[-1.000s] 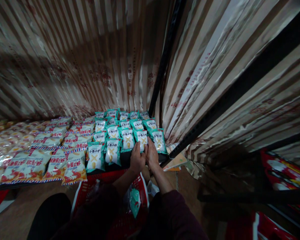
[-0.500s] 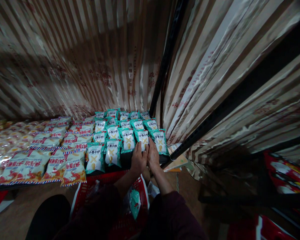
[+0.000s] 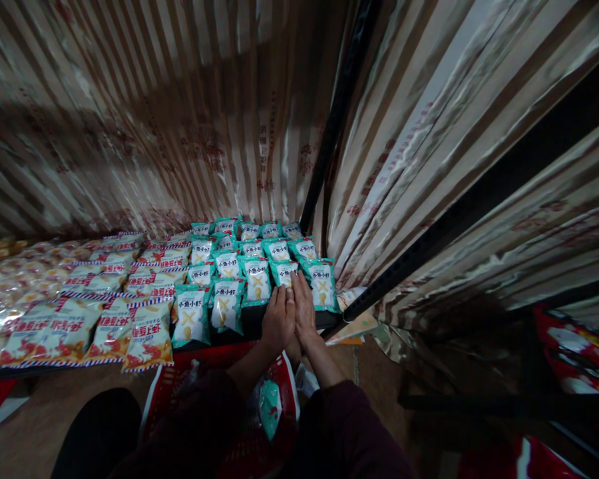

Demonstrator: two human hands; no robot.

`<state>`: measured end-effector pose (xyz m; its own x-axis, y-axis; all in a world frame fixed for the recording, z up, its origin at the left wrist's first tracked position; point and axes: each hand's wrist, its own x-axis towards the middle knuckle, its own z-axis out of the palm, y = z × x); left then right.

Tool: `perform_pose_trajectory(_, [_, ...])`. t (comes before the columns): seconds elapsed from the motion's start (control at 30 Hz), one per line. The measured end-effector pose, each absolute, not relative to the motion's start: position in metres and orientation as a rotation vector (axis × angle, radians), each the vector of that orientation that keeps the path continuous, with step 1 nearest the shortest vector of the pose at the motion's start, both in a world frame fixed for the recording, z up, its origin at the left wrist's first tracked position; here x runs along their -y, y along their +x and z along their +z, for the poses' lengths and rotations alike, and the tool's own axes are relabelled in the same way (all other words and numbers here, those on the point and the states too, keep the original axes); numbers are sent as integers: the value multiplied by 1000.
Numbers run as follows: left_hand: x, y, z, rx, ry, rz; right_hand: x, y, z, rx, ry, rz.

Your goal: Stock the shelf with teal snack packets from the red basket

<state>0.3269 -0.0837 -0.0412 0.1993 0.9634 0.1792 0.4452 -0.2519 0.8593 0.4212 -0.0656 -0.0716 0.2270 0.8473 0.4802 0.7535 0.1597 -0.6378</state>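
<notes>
My left hand [image 3: 278, 320] and my right hand [image 3: 304, 311] lie side by side, touching, at the front row of teal-and-white snack bags. The fingers of both are stretched forward over the lower part of one snack bag [image 3: 282, 269], pressing on it and hiding much of its front. Just to the right stands another teal snack bag [image 3: 322, 286]; on the left is a similar bag [image 3: 256, 281]. More teal bags fill the rows behind, leaning back on the dark shelf [image 3: 254, 316].
Orange-and-white snack bags [image 3: 147, 336] and clear-wrapped goods [image 3: 10, 273] fill the shelf's left. Below my arms sits a red basket [image 3: 289, 379] holding a teal packet [image 3: 268, 407]. A dark metal post [image 3: 404, 269] slants at the right, before a striped curtain [image 3: 259, 133].
My right fingers have straightened and now lie flatter over the bag. My left hand stays close beside them. The bags look almost unmoved; the view shifts slightly.
</notes>
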Motion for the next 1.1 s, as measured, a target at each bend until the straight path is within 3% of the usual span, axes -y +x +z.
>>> perform_pose_trajectory(1.1, [94, 327, -46, -1242, 1815, 985, 70, 422, -88, 1614, -1657, 11])
